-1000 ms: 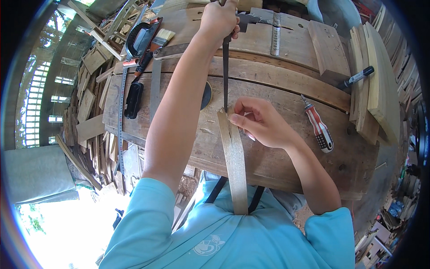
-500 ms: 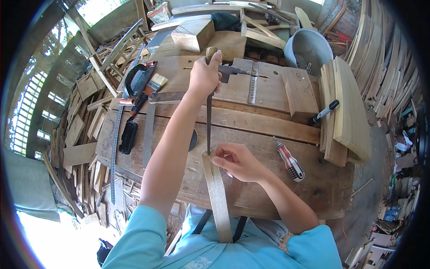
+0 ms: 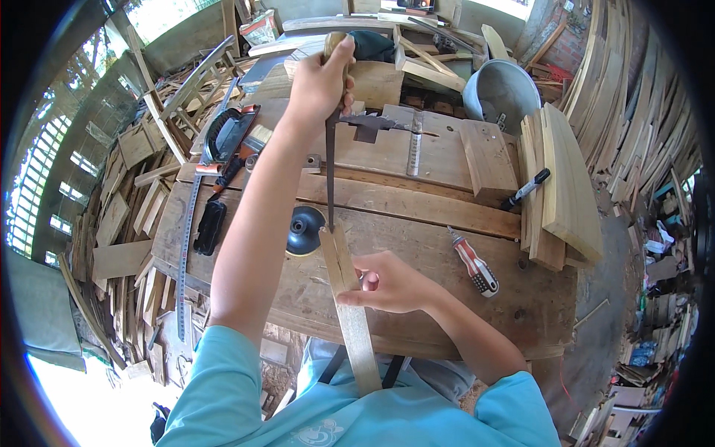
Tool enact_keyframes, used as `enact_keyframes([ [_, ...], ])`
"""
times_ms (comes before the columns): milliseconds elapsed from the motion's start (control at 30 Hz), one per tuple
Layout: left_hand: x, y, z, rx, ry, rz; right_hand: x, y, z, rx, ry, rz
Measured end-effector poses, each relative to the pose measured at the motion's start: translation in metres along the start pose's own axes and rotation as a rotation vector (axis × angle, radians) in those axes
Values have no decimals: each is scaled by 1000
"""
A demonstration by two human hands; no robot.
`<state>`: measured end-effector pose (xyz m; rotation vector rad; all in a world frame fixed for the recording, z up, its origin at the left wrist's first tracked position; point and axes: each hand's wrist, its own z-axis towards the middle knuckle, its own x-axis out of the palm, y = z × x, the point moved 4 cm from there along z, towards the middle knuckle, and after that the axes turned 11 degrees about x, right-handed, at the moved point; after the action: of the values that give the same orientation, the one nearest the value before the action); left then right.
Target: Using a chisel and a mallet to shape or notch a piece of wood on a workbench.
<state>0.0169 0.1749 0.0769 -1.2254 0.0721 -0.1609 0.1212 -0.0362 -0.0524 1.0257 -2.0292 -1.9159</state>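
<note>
My left hand point(image 3: 322, 87) is closed round the wooden handle point(image 3: 334, 46) of a long, dark, tapered tool point(image 3: 330, 171), whose narrow end points down at the top of a pale wooden slat point(image 3: 339, 264). My right hand point(image 3: 383, 283) is closed on the slat below that end, thumb across its face. The slat slants down to the waist of my blue shirt. Behind it lies a black round pad point(image 3: 302, 223); to the right is a red, white and black screwdriver point(image 3: 474, 264).
The bench point(image 3: 447, 313) holds a black-handled tool point(image 3: 227, 134), a metal rule point(image 3: 186, 261), a jagged dark metal piece point(image 3: 369, 125), a marker point(image 3: 525, 188) and stacked boards point(image 3: 566, 208). A bucket point(image 3: 500, 93) stands behind. Wood offcuts point(image 3: 112, 261) pile up on both sides.
My right hand has moved down the slat from its top end. My left hand, still on the tool, has risen a little. The view has shifted, and more of the black pad shows.
</note>
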Motion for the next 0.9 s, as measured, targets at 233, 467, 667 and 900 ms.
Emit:
enact_keyframes([
  [233,-8,-40,-3,150,-74,-62,7,1,-4,18,178,208],
  [467,-7,-85,16,455,-237,79,-7,-6,1,20,68,361],
  [667,0,-88,2,546,-200,90,-9,-6,2,58,51,456],
  [900,-3,-58,-27,497,-115,-19,-14,-22,7,243,-72,628],
])
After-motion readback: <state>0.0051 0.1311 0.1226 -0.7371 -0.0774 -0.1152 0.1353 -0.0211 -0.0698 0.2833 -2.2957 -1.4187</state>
